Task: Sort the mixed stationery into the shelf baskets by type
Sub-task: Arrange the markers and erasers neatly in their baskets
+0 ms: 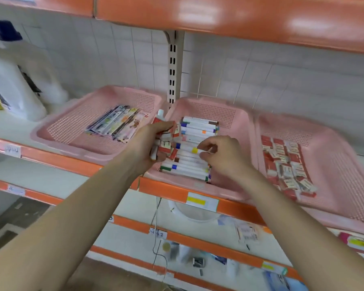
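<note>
Three pink mesh baskets stand on the shelf. The left basket (76, 131) holds flat printed packets (118, 122). White markers (194, 162) with coloured bands fill the middle basket (229, 116). Small red-and-white boxes (286, 166) lie in the right basket (334, 148). My left hand (149, 141) grips a mixed bundle of red-and-white boxes and a white-capped tube (166, 141) over the middle basket's left edge. My right hand (221, 154) hovers over the markers and pinches the end of a white marker with a yellow band (194, 150).
A white jug (11, 85) stands at the shelf's far left. An orange shelf (240, 15) hangs overhead. A slotted upright post (172, 70) rises between the left and middle baskets. Lower shelves (198, 238) hold assorted small goods.
</note>
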Action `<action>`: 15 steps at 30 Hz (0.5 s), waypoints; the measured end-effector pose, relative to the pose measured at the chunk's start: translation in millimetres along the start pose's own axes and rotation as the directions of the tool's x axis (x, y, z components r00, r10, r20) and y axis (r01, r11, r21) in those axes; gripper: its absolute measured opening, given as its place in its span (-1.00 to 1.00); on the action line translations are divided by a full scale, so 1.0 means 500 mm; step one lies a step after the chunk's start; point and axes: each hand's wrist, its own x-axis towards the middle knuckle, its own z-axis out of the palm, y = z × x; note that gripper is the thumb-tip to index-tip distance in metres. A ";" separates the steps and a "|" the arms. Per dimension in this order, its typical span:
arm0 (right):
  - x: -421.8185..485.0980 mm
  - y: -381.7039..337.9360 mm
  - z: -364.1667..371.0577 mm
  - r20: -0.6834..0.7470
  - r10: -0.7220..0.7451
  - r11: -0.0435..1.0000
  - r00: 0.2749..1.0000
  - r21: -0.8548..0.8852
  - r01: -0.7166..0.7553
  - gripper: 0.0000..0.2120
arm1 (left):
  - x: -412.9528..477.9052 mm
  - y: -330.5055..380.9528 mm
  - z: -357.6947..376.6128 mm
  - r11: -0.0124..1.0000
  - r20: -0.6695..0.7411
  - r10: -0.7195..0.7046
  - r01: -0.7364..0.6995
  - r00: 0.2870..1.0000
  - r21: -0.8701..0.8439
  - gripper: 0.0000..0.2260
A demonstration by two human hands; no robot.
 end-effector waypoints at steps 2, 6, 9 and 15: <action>0.005 -0.001 0.024 0.040 0.008 1.000 0.999 -0.026 -0.007 -0.85 | 0.009 -0.002 -0.005 1.000 -0.004 -0.002 0.002 1.000 -0.024 -0.87; 0.017 -0.002 0.057 0.149 0.014 0.996 0.989 -0.092 0.000 -0.84 | 0.012 -0.007 -0.004 1.000 0.020 -0.006 0.006 1.000 -0.002 -0.83; 0.021 -0.003 0.070 0.209 0.022 0.995 0.978 -0.101 -0.001 -0.83 | 0.005 -0.010 0.003 1.000 0.033 -0.005 0.004 0.999 0.012 -0.77; 0.016 -0.011 0.041 0.151 0.011 0.991 0.989 0.133 -0.031 -0.88 | -0.003 -0.010 0.027 1.000 0.032 0.009 -0.008 0.999 -0.020 -0.76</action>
